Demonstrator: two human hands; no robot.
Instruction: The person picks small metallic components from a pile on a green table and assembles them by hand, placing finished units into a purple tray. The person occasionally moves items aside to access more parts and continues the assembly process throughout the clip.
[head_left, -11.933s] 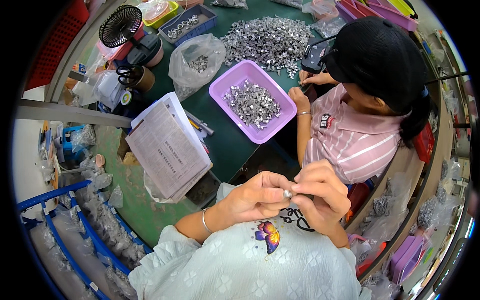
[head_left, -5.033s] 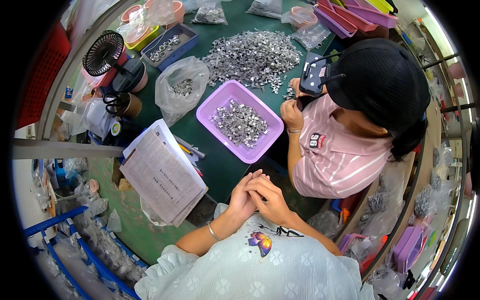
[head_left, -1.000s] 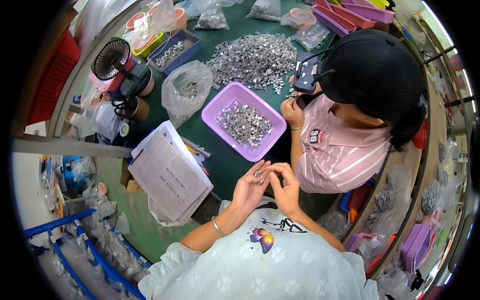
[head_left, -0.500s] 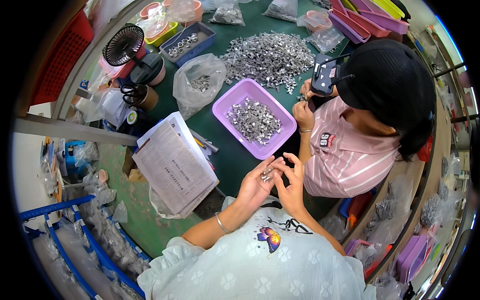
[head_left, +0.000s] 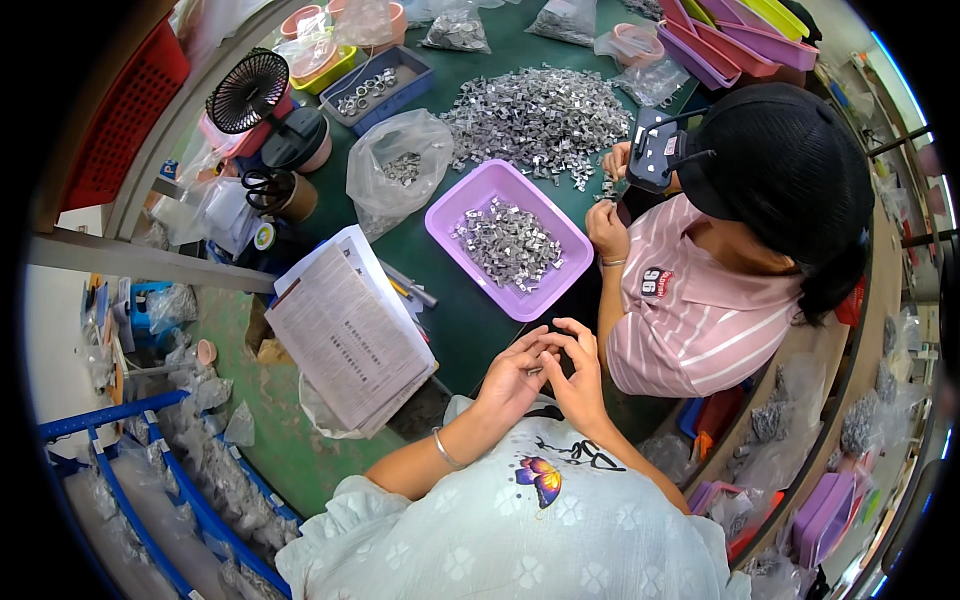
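Note:
Close to my body, near the table's edge, both hands are together. My left hand (head_left: 506,385) is cupped, palm up, with its fingers curled round a few small silver metal pieces (head_left: 535,371), only partly visible now. Over its fingertips, my right hand (head_left: 577,382) bends its thumb and fingers together in a pinch; whatever lies between them is hidden. Just beyond my hands stands a lilac plastic tray (head_left: 438,216), and a heap of small stamped metal clips (head_left: 508,245) lies in it.
A large pile of metal clips (head_left: 540,115) covers the green table behind the tray. Papers (head_left: 350,320) lie to the left, near a clear bag (head_left: 400,150) and a small fan (head_left: 248,92). A co-worker in a black cap (head_left: 790,170) sits close on the right, handling clips.
My right fingers have closed in over my left palm, covering most of the metal pieces that showed before. The co-worker's hands have shifted slightly.

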